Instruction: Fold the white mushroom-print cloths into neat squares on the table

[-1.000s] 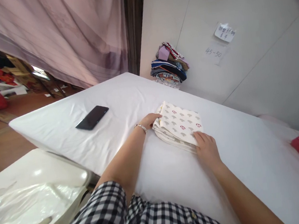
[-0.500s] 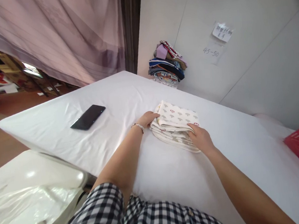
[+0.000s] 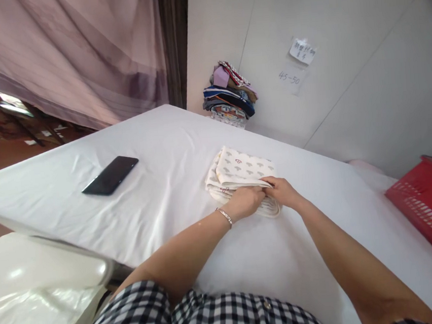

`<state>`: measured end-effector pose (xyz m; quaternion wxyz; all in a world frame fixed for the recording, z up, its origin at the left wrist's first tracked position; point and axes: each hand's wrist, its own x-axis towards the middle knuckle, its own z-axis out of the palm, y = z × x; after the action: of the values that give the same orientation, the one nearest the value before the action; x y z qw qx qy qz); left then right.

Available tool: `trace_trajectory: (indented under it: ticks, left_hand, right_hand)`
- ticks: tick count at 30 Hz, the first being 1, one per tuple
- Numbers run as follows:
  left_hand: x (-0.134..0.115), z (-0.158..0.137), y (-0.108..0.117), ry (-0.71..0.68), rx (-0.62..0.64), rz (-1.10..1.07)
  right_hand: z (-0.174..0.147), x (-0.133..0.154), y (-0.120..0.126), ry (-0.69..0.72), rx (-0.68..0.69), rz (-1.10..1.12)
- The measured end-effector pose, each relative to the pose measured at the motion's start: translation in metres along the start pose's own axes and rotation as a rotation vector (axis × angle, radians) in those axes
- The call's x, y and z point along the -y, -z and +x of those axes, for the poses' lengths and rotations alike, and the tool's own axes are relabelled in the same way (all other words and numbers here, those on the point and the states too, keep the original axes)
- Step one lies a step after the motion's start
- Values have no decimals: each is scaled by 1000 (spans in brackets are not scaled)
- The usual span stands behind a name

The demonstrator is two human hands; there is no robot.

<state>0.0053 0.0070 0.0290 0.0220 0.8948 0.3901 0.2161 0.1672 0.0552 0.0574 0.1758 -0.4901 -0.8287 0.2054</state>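
A folded white cloth with grey and red printed motifs lies in several layers on the white-covered table. At its near right corner, my right hand pinches the upper layer between thumb and fingers. My left hand, with a bracelet on the wrist, is closed at the near edge of the same cloth, right beside my right hand. Its fingertips are partly hidden against the layers. The lower layers show below and between the hands.
A black phone rests on the table to the left. Stacked folded clothes stand at the back by the wall. A red basket is at the right. A glossy white plastic sheet lies at lower left.
My left hand has moved from the cloth's left side to its near edge, beside my right hand. My right hand still holds the corner. The view has turned slightly right.
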Motion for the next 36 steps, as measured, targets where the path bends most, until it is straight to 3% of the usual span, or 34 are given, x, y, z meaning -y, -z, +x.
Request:
trace_trajectory:
  ticks: [3,7,14,19,27,36]
  left_hand:
    - [8,3,-14,61,26,59]
    - [8,5,-17,110,52,100]
    - [5,2,-18,-81,6,31]
    - [3,1,-21,-54,29,50]
    - [-7,4,-28,-24,25,52]
    - [-15,14,-37,-12,0,101]
  right_hand:
    - [-2,2,-1,-10,4,10]
    - [-10,4,-2,-20,-10,-32]
    - [-19,-4,1,-37,-37,-112]
    - [-23,-1,5,10,23,-154]
    - [-49,-8,-9,-103,-87,-459]
    - [-61,-18,-6,-81,-188,-287]
